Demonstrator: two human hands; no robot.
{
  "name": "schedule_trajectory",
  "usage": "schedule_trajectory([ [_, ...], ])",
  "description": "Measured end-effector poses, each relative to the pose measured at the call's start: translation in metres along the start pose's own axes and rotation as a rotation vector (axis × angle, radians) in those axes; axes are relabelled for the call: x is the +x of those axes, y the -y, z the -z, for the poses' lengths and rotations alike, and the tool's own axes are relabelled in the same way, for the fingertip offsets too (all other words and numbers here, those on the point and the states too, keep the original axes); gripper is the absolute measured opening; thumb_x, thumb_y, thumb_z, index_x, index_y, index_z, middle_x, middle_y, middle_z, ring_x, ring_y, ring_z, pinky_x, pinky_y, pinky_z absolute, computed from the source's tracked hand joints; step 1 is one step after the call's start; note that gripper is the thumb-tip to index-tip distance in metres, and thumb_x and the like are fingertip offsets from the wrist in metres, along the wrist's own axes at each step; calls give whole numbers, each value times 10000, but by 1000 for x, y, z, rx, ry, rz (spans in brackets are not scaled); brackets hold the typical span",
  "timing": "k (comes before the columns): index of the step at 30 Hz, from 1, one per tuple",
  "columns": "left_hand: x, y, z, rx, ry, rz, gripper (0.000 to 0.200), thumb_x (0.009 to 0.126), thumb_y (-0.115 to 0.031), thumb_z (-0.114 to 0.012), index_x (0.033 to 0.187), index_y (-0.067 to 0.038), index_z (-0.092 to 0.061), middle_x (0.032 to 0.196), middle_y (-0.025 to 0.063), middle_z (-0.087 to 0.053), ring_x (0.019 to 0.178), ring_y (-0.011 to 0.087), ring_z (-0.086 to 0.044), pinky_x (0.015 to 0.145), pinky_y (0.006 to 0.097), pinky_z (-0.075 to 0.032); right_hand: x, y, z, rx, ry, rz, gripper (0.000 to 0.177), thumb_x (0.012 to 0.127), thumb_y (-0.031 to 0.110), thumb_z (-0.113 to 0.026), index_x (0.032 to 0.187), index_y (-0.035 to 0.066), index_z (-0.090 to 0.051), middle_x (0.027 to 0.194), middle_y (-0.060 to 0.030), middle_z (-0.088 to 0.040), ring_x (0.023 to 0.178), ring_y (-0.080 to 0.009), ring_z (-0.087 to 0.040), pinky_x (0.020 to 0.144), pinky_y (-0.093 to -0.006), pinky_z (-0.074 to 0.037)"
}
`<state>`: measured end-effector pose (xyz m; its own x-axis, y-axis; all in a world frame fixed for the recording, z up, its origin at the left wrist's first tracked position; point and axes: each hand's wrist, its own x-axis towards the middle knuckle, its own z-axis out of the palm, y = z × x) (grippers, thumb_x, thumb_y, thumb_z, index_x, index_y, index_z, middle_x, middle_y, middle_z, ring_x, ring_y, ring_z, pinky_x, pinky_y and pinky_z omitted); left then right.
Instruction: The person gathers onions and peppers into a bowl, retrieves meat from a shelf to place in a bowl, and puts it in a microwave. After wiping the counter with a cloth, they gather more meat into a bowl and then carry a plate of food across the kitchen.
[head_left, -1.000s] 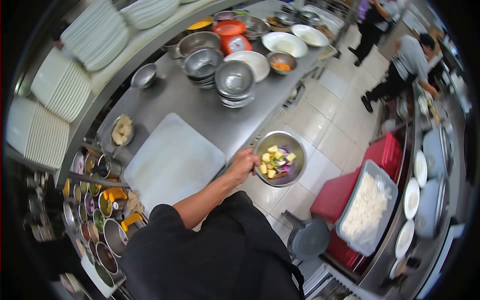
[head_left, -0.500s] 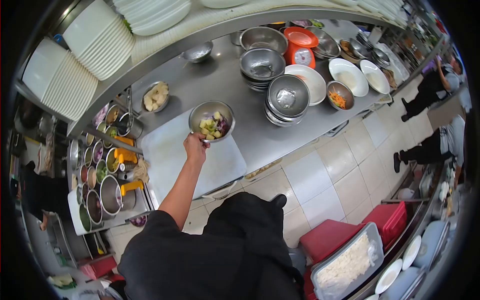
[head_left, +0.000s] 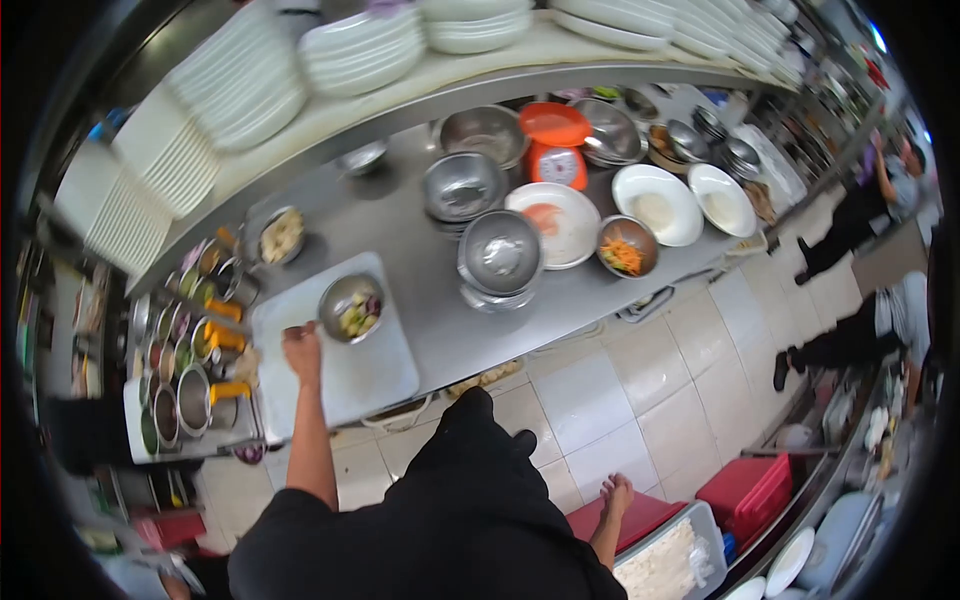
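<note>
The steel bowl of chopped vegetables (head_left: 352, 307) stands on the white cutting board (head_left: 370, 375) on the bench (head_left: 435, 295), so setting it down looks done. Your left hand (head_left: 300, 350) lies just beside its rim; whether its fingers are spread, I cannot tell. Your right hand (head_left: 615, 495) hangs empty, fingers loosely apart.

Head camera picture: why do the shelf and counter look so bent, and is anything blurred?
Head view: the fisheye lens bows the shelf and counter and blacks the corners; light glints on the stacked bowls; the middle is sharp, the people at the right edge squeezed and soft.
</note>
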<state>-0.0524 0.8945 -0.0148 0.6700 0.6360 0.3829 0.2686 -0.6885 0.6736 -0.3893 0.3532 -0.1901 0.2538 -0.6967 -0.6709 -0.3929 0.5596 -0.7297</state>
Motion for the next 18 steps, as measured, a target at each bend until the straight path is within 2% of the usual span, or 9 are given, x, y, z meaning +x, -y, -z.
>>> schedule_trajectory([
  [2,21,-26,-10,-113,-55,22,263,773,-253,-645,789,-6,-556,706,85,-588,641,221,-568,627,347,-445,17,17,-19,-74,4,20,194,860,168,-547,1014,52,-555,888,-86,-626,695,-164,-598,537,-267,-467],
  [6,81,-83,-73,-583,274,231,279,783,-287,-630,883,-49,-524,786,76,-575,682,211,-564,573,321,-428,35,45,-63,-139,39,20,175,869,162,-527,998,47,-553,856,-91,-635,668,-168,-601,535,-275,-472],
  [8,121,-102,-114,-844,616,665,411,780,-350,-614,1002,-42,-458,915,129,-553,742,251,-572,586,340,-436,37,49,-76,-275,135,52,148,863,148,-531,967,48,-567,847,-80,-640,654,-154,-601,531,-272,-468],
  [9,146,-93,-146,-853,691,707,628,770,-413,-607,1190,-10,-371,1014,171,-513,775,297,-572,637,387,-460,35,53,-83,-302,113,51,127,850,127,-536,940,46,-575,831,-75,-641,637,-147,-599,523,-270,-467],
  [10,161,-100,-166,-840,729,701,628,770,-413,-607,1190,-10,-371,1014,171,-513,775,297,-572,637,387,-460,33,57,-86,-339,106,65,132,837,124,-550,934,43,-588,813,-69,-642,629,-151,-604,516,-269,-468],
  [13,204,-125,-223,-923,660,1037,635,907,-365,-414,1408,-57,-177,1202,215,-456,999,374,-533,828,461,-456,32,54,-82,-478,75,137,148,822,141,-581,907,27,-621,787,-68,-647,645,-142,-618,526,-267,-478],
  [14,223,-109,-251,-1024,651,1099,569,929,-341,-372,1399,-61,-218,1259,192,-436,1050,370,-515,872,447,-435,18,65,-84,-541,27,131,152,814,138,-592,893,14,-629,770,-73,-652,626,-138,-620,524,-269,-489],
  [17,264,-96,-307,-1087,534,1181,861,797,-490,-570,1366,21,-176,1263,232,-440,1072,371,-528,901,451,-463,10,51,-62,-657,-85,36,188,778,157,-614,871,-2,-651,746,-94,-661,621,-151,-632,555,-285,-508],
  [18,274,-89,-323,-1109,493,1223,794,798,-458,-557,1326,20,-205,1227,226,-453,1040,363,-535,874,441,-468,0,54,-57,-686,-104,-8,226,752,178,-624,877,-6,-665,755,-108,-669,635,-164,-643,601,-296,-518],
])
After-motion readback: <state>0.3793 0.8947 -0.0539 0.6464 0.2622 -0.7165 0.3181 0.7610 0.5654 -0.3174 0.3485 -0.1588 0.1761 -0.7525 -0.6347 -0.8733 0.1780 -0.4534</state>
